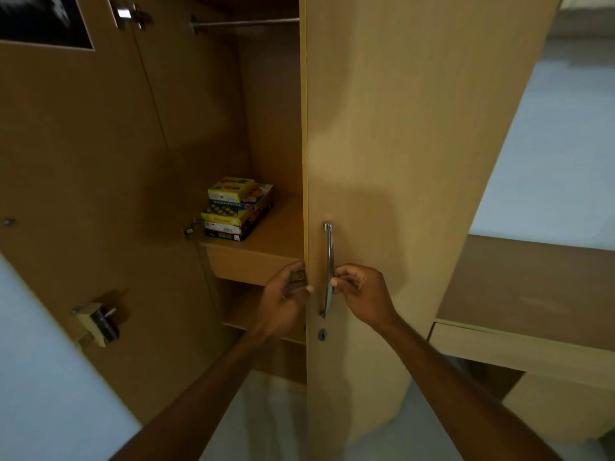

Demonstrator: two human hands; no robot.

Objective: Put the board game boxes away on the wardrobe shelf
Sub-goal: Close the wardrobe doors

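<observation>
A stack of several board game boxes (237, 207), yellow, blue and black, rests on the wooden wardrobe shelf (276, 232) behind the doors. The right wardrobe door (399, 144) stands partly open in front of me. My left hand (286, 296) grips the door's left edge, fingers curled around it. My right hand (361, 291) pinches the lower part of the metal door handle (328, 267).
The left wardrobe door (83, 194) swings wide open, with a lock block (98, 322) on its inner face. A hanging rail (246, 23) crosses the top. A drawer front (249, 262) sits under the shelf. A low wooden desk (532, 294) stands on the right.
</observation>
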